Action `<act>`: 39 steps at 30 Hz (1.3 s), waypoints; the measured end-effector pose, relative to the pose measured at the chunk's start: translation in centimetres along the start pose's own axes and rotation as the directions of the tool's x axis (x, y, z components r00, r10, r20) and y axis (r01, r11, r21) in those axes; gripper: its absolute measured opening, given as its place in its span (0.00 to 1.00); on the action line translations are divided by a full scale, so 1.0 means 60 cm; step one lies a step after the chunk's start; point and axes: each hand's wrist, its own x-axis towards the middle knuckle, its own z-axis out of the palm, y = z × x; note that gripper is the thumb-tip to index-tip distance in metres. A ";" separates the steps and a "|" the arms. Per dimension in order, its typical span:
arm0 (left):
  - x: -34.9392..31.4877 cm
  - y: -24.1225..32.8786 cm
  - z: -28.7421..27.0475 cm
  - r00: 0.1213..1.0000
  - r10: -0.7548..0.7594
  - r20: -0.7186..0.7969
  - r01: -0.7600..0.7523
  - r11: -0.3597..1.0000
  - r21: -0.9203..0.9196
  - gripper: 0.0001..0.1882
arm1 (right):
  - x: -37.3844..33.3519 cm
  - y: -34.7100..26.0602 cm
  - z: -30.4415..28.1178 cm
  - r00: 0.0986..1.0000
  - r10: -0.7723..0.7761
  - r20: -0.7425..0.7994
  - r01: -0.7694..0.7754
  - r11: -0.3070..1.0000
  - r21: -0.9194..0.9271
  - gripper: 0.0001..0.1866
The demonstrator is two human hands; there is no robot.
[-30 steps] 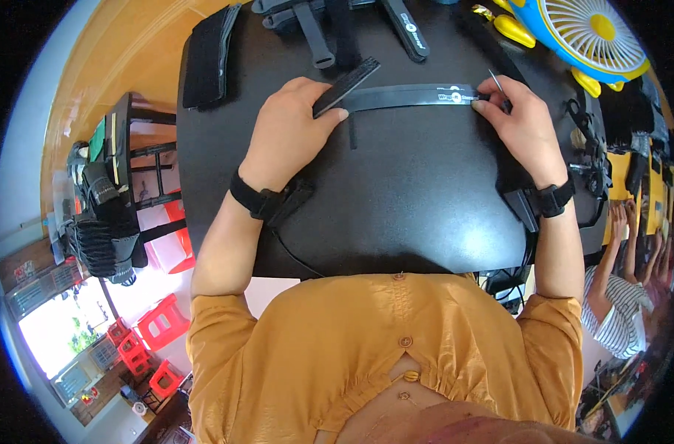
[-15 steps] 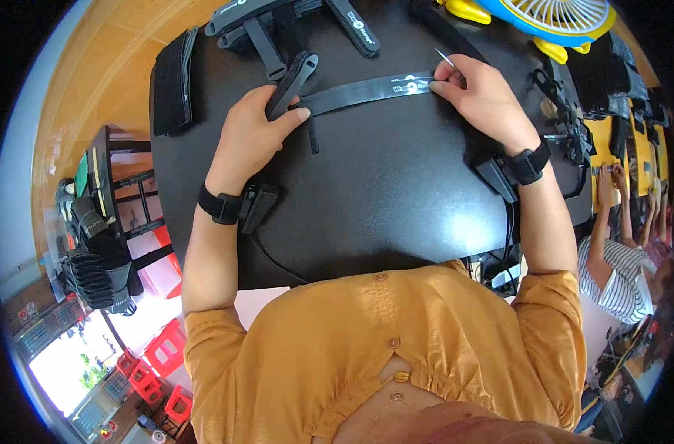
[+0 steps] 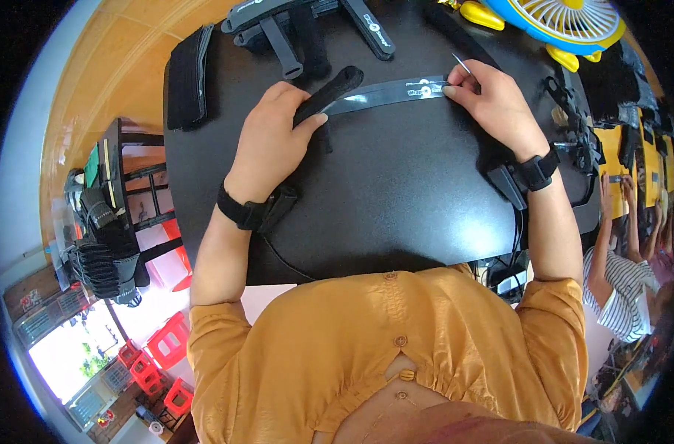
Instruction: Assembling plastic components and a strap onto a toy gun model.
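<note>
A flat, dark grey strap (image 3: 387, 95) with white print is stretched between my two hands above the black table. Its left end is pinched by my left hand (image 3: 274, 140), which also has a black fuzzy strap end (image 3: 335, 90) standing up slantwise between thumb and fingers. My right hand (image 3: 494, 103) grips the printed right end between thumb and fingertips. From the same hand sticks out a thin, pointed metal tool (image 3: 461, 64), its lower part hidden by the fingers.
More grey and black straps (image 3: 281, 48) lie at the table's far side, with a stack of black straps (image 3: 187, 78) to the left. A yellow and blue fan (image 3: 551, 18) stands far right. Black cables and scissors (image 3: 562, 96) lie at the right edge. Co-workers' arms (image 3: 624, 214) show beyond.
My left hand has turned the upright strap end, so its black fuzzy side shows instead of the grey slotted one. My right hand keeps its grip. The whole view has shifted slightly.
</note>
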 end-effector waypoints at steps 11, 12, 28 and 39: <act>-0.018 0.036 -0.040 0.999 0.051 -0.006 -0.051 0.993 -0.110 0.15 | -0.001 -0.003 0.001 1.000 -0.021 -0.017 0.021 1.000 0.014 0.08; -0.020 0.040 -0.042 0.995 0.098 -0.023 -0.100 0.989 -0.106 0.15 | -0.002 -0.001 0.002 1.000 0.000 -0.018 0.000 1.000 0.006 0.08; -0.026 0.013 -0.018 0.993 0.114 0.002 -0.114 0.993 0.041 0.16 | -0.006 -0.011 0.001 1.000 0.013 -0.002 -0.013 1.000 0.008 0.09; -0.017 0.010 -0.025 0.956 -0.252 0.148 0.291 0.871 -0.396 0.16 | -0.003 -0.006 0.001 0.999 0.036 -0.002 -0.036 0.999 -0.001 0.10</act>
